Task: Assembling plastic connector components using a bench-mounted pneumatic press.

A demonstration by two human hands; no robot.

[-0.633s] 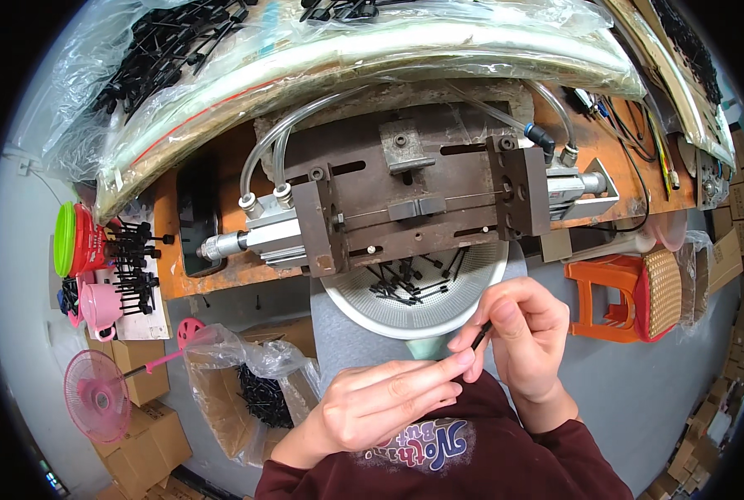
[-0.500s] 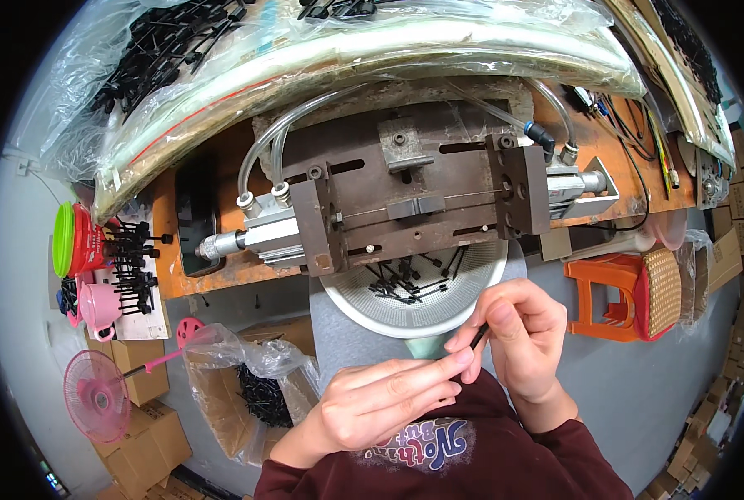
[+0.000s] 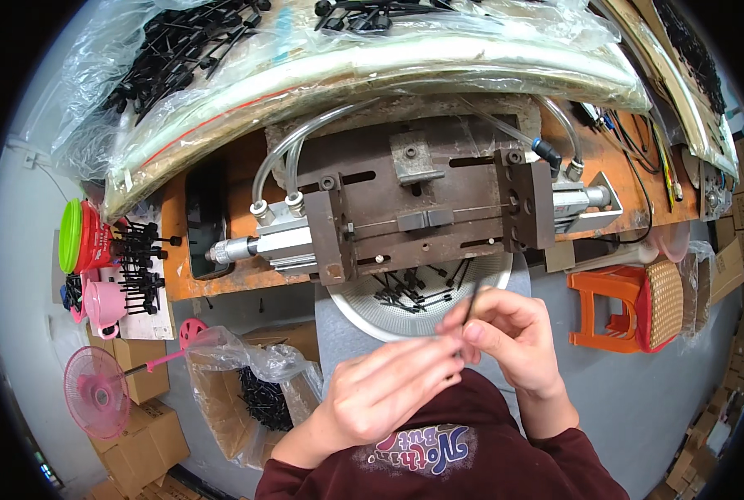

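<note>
My right hand (image 3: 514,343) pinches a thin black rod (image 3: 473,304) between thumb and fingers in front of my chest. The rod stands nearly upright, its upper end in front of the basket's right side. My left hand (image 3: 389,393) meets the right one, its fingers long and pressed together, closed about the rod's lower end, which is mostly hidden. Just beyond my hands a white perforated basket (image 3: 364,321) holds several black rod parts (image 3: 414,287) with thicker ends. Over its far side stands a brown metal fixture (image 3: 380,262) with a small dark block (image 3: 424,220) at its middle.
Silver cylinders (image 3: 284,247) with clear hoses flank the fixture on the wooden bench (image 3: 176,279). A phone-like black slab (image 3: 208,217) lies left. A pink fan (image 3: 97,393) and a plastic-lined box (image 3: 264,400) stand left, an orange stool (image 3: 609,304) right.
The black rod has swung more upright, and more of it shows above my right fingers. Both hands have shifted slightly. The bench appears slightly lower and farther right in view.
</note>
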